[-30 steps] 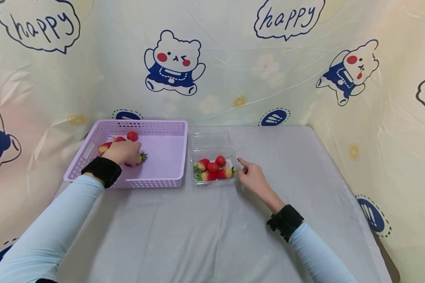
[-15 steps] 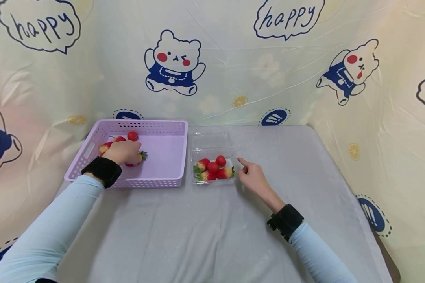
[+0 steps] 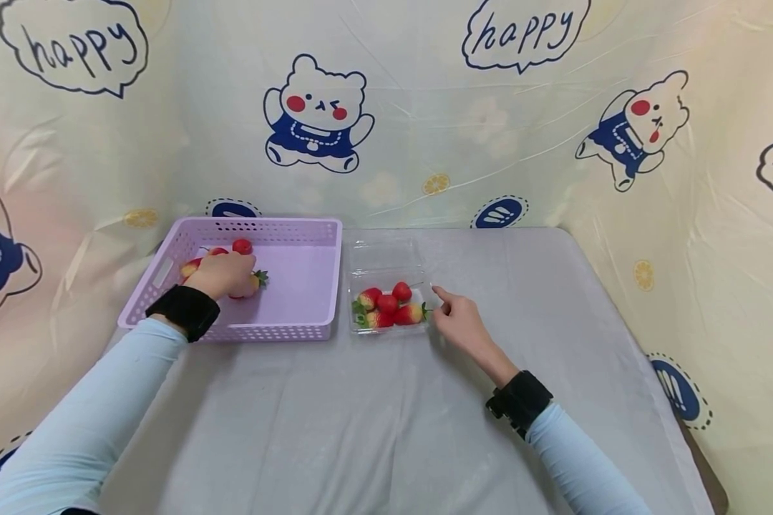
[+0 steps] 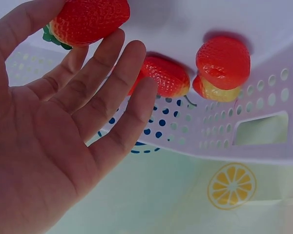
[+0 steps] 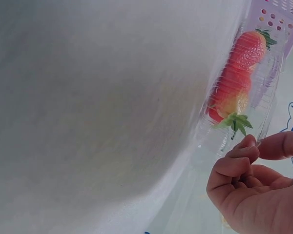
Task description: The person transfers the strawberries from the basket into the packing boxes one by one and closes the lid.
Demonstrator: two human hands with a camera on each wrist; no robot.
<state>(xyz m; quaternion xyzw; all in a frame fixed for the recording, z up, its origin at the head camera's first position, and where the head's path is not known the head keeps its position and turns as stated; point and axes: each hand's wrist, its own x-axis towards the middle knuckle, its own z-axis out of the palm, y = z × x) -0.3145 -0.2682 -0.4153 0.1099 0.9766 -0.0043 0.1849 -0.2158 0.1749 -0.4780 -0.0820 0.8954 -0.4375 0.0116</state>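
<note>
In the head view my left hand [image 3: 225, 274] reaches down into the lilac plastic basket [image 3: 296, 330]. It pinches a strawberry [image 4: 94, 20] between thumb and fingertips, seen at the top of the left wrist view; the other fingers are extended. Green leaves of that fruit poke out beside the hand. More strawberries [image 4: 166, 76] lie around it. To the right, a clear plastic box [image 3: 386, 259] stands with its lid folded back and several strawberries [image 3: 407, 315] inside. My right hand [image 3: 460, 325] pinches the box's right rim with thumb and forefinger, its other fingers curled.
A grey cloth covers the table [image 3: 335, 429]. Behind it and along both sides hangs a pale curtain [image 3: 419, 129] printed with bears. The basket and box stand side by side with a narrow gap, near the table's back edge.
</note>
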